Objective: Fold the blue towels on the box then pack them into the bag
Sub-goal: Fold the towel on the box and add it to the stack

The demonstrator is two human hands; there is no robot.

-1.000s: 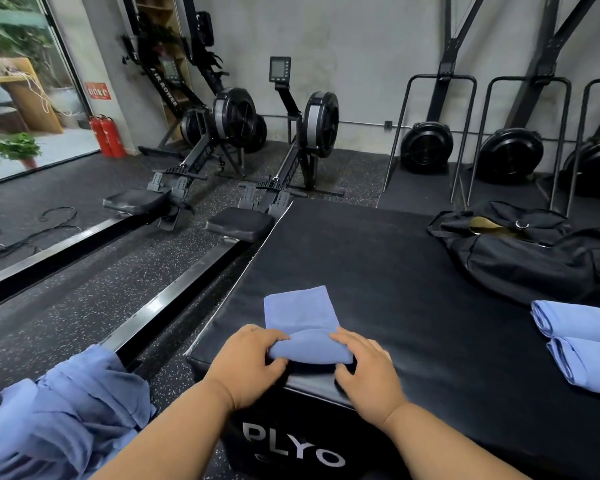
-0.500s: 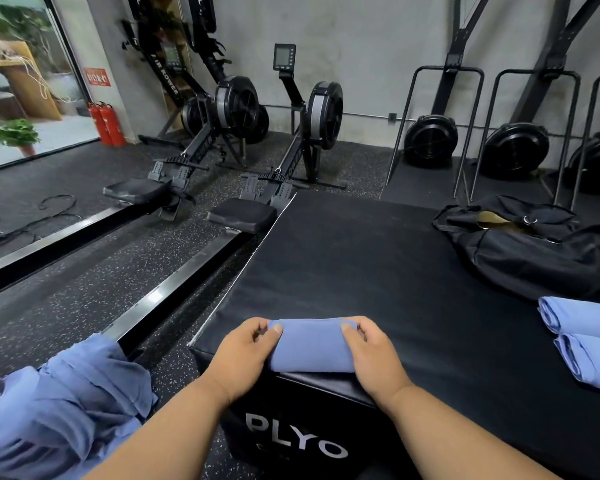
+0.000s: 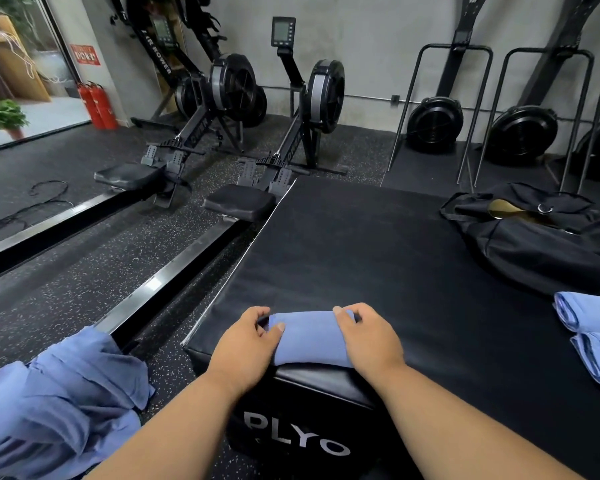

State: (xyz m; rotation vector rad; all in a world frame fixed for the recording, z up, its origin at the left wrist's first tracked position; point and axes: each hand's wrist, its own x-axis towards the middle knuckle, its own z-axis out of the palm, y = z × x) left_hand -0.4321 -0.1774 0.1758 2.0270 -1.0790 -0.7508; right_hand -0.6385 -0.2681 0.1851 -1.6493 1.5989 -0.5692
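Low in the frame's centre, the left hand (image 3: 246,344) and right hand (image 3: 368,337) gripped the ends of a towel (image 3: 309,337) on the box (image 3: 378,258), likely to hold its fold. Two folded towels (image 3: 593,337) waited near the bag (image 3: 541,244), seemingly open, at right.

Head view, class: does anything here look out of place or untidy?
Mostly tidy. One rolled towel sits between both hands at the box's near edge; two more lie beside the bag. The odd thing is the crumpled blue heap at lower left, off the box and unfolded.
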